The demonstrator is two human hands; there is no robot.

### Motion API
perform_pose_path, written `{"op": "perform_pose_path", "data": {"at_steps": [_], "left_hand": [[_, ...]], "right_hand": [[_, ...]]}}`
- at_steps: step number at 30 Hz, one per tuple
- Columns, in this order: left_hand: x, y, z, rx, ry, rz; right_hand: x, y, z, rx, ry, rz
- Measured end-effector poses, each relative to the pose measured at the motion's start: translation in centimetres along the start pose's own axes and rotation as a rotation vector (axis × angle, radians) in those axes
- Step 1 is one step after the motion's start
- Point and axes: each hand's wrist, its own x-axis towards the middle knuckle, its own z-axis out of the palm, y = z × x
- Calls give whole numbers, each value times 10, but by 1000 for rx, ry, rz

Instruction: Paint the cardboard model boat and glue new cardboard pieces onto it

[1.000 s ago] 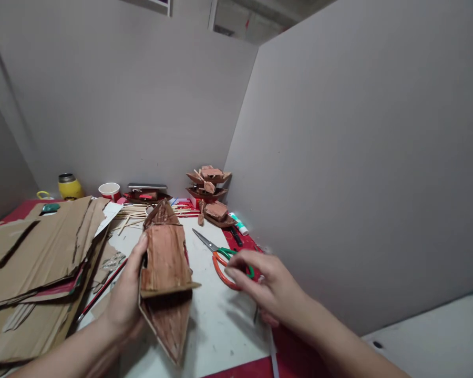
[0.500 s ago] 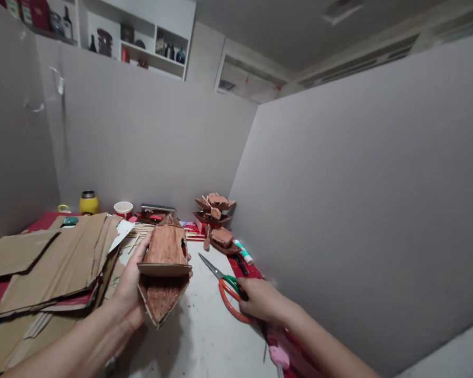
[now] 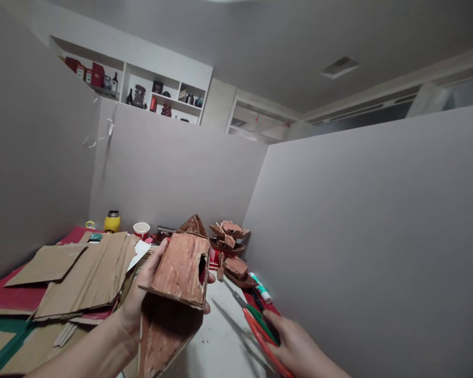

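Observation:
My left hand (image 3: 137, 302) grips a brown cardboard model boat (image 3: 179, 283) with a roofed cabin, lifted above the white work surface (image 3: 220, 346) and tilted. The thumb lies along the cabin's left side and fingertips show past its right edge. At the lower right, my right hand (image 3: 299, 352) is closed on the handles of a pair of orange and green scissors (image 3: 256, 320); their blades point away towards the back of the table.
A stack of torn cardboard sheets (image 3: 82, 273) covers the table's left. Several finished model boats (image 3: 230, 247) are piled in the back corner, with a glue tube (image 3: 261, 287), a paper cup (image 3: 141, 229) and a yellow flask (image 3: 112, 221). Grey partition walls (image 3: 358, 236) enclose the table.
The camera has tilted up. My left hand raised and tilted the boat. My right hand went from hovering over the scissors to closing on their handles and lifting them.

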Motion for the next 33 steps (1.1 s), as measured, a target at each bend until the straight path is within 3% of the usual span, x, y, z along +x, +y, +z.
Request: {"op": "perform_pose_path", "data": {"at_steps": [4, 7, 14, 20, 23, 33], "left_hand": [[-4, -3, 9, -38, 50, -1], [-3, -7, 12, -10, 115, -19], [2, -8, 3, 56, 100, -31], [2, -13, -3, 72, 112, -64], [3, -19, -2, 114, 181, -41], [6, -27, -15, 116, 404, 2]], "right_hand": [[-27, -12, -8, 319, 259, -193], [-41, -19, -9, 440, 394, -212], [-57, -32, -9, 273, 566, -361], [-46, -58, -34, 135, 536, -461], [-38, -65, -43, 131, 568, -529], [-24, -73, -49, 67, 529, -534]]}}
